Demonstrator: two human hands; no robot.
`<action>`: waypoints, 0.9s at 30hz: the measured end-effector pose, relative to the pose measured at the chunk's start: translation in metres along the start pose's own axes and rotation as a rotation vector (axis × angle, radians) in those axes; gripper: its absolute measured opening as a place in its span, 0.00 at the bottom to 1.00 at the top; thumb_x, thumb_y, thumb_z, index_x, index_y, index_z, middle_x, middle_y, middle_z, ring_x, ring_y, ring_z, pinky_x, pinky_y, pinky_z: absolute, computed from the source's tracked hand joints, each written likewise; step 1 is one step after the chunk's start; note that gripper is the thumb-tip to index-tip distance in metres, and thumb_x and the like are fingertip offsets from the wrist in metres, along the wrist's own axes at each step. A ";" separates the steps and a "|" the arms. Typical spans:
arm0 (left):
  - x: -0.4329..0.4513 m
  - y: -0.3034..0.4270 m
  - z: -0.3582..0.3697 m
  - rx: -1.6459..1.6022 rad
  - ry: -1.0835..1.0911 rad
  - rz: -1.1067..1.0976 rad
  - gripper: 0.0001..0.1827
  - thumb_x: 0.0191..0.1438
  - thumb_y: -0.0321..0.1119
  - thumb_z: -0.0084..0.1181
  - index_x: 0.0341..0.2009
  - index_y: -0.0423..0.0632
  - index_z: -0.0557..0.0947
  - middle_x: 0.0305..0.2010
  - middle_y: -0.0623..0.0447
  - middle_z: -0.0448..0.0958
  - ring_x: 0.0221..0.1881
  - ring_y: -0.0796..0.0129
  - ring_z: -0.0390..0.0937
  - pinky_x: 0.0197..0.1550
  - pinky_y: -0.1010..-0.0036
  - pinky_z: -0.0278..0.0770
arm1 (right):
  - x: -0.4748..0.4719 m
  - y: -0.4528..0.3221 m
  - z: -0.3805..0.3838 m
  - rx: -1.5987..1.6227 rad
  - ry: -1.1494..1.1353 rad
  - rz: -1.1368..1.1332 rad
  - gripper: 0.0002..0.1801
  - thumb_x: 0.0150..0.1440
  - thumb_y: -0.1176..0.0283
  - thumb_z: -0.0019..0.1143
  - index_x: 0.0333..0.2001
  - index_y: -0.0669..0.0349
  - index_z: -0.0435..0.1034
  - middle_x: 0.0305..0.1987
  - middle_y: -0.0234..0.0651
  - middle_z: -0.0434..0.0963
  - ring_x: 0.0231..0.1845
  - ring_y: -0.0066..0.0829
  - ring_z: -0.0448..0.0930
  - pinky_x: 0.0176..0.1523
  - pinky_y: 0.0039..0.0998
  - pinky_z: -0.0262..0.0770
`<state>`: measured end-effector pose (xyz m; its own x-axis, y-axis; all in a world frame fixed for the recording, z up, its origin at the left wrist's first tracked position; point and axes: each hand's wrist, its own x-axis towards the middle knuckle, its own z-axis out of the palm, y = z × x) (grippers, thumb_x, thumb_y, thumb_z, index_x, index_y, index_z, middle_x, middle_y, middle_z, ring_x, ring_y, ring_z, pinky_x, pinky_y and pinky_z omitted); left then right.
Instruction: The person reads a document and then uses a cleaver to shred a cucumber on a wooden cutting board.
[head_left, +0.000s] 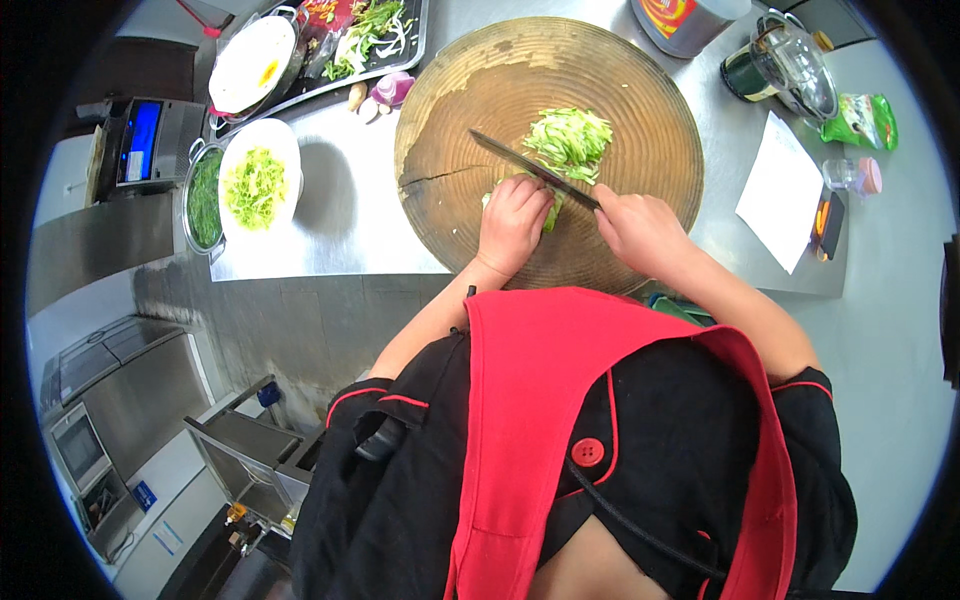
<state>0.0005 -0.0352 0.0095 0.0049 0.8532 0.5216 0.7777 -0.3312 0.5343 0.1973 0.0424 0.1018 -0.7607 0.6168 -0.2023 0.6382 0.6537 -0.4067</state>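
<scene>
My right hand (643, 231) grips the handle of a kitchen knife (525, 162), whose dark blade points up and to the left across a round wooden chopping block (450, 127). My left hand (514, 223) presses with bent fingertips on pale green vegetable slices (553, 213), close against the blade. The fingers and the knife hide part of these slices. Just beyond the blade lies a pile of shredded green vegetable (570, 142). A crack runs through the block's left part.
Left of the block stand a white bowl of yellow-green shreds (256, 187) and a metal bowl of dark greens (202, 196). A purple onion piece (393, 88) and a tray (367, 73) lie behind. A large plastic jug (686, 22), glass jar (799, 64) and paper sheet (780, 191) are rightward.
</scene>
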 end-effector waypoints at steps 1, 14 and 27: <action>0.000 0.000 0.000 0.004 -0.007 0.006 0.08 0.49 0.28 0.61 0.36 0.44 0.80 0.39 0.49 0.77 0.46 0.53 0.74 0.48 0.61 0.73 | 0.001 0.003 0.004 -0.002 0.001 0.001 0.10 0.61 0.69 0.50 0.41 0.64 0.64 0.25 0.52 0.77 0.29 0.56 0.79 0.34 0.53 0.74; -0.006 0.001 -0.002 -0.025 -0.004 -0.021 0.07 0.49 0.27 0.60 0.34 0.43 0.79 0.40 0.49 0.77 0.47 0.52 0.74 0.50 0.60 0.73 | -0.005 -0.011 -0.006 -0.091 -0.005 -0.032 0.09 0.61 0.70 0.50 0.38 0.64 0.63 0.23 0.50 0.77 0.27 0.54 0.79 0.32 0.51 0.75; -0.008 0.000 -0.001 -0.005 -0.013 -0.023 0.08 0.49 0.28 0.61 0.35 0.43 0.79 0.41 0.49 0.77 0.46 0.53 0.74 0.49 0.61 0.73 | -0.004 -0.008 -0.005 -0.049 0.044 -0.035 0.08 0.59 0.71 0.49 0.37 0.65 0.66 0.22 0.51 0.77 0.26 0.53 0.80 0.31 0.50 0.76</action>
<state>0.0003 -0.0425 0.0061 -0.0051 0.8658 0.5003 0.7745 -0.3131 0.5497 0.1958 0.0372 0.1106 -0.7772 0.6114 -0.1485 0.6173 0.6952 -0.3683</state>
